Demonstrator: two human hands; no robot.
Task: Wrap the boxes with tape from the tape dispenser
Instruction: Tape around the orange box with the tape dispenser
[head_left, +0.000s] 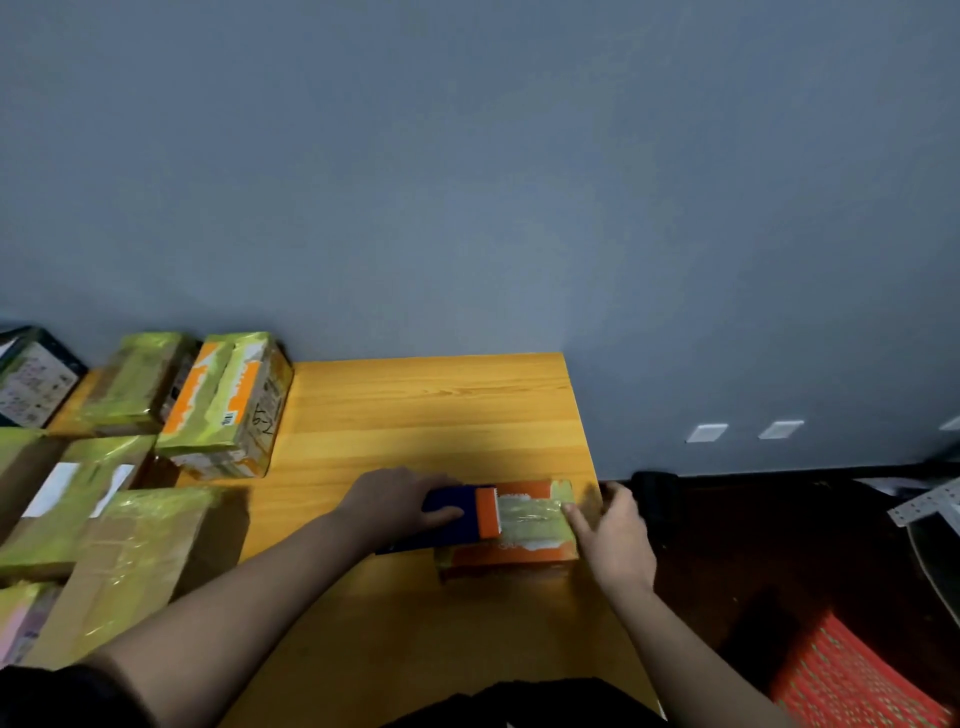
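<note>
An orange box (511, 555), partly covered in yellowish tape, lies near the right edge of the wooden table (426, 405). On its top sits a dark blue tape dispenser (452, 512) with an orange blade end. My left hand (395, 501) grips the dispenser from the left. A strip of clear tape (530, 512) runs from the blade rightward across the box top. My right hand (615, 538) holds the box's right end, with one finger pressing the tape's end down.
Several taped boxes crowd the table's left side, among them an orange and white one (228, 405) and a brown carton (130, 566). A grey wall stands behind. To the right are dark floor, a black object (657, 493) and a red patterned item (852, 675).
</note>
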